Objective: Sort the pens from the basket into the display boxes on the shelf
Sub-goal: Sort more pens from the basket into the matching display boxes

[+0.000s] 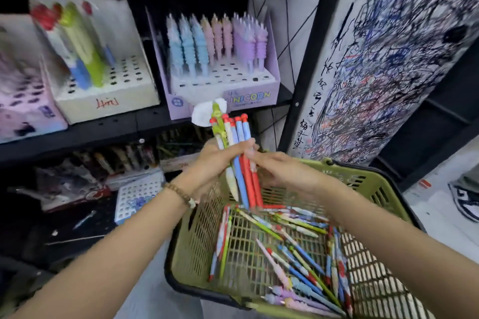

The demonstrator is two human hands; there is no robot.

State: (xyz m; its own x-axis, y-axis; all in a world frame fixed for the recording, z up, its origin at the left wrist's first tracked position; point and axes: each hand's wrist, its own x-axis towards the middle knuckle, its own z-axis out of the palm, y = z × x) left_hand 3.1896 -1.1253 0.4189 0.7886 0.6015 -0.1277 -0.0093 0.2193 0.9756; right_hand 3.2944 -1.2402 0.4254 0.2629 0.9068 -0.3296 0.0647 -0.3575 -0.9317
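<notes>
Grips a bundle of pens [234, 142] in the left hand [211, 166], with the fingers [233, 149] curled round the barrels. Pinches the red ones from the other side with the right hand [282, 176], as far as the blur allows. Holds the bundle near upright, red caps up, tips down over the green basket [363, 180], just above the loose pens [298, 261] on its floor. Probably gathering a matching lot before shelving. Likely target up and to the left on the shelf [103, 128]: the cream display box [103, 101] with red-topped pens, nearer the left hand. Directly behind the caps, the lilac unicorn box [248, 100]. Needs little turning, since the long axis already roughly suits the holes.
</notes>
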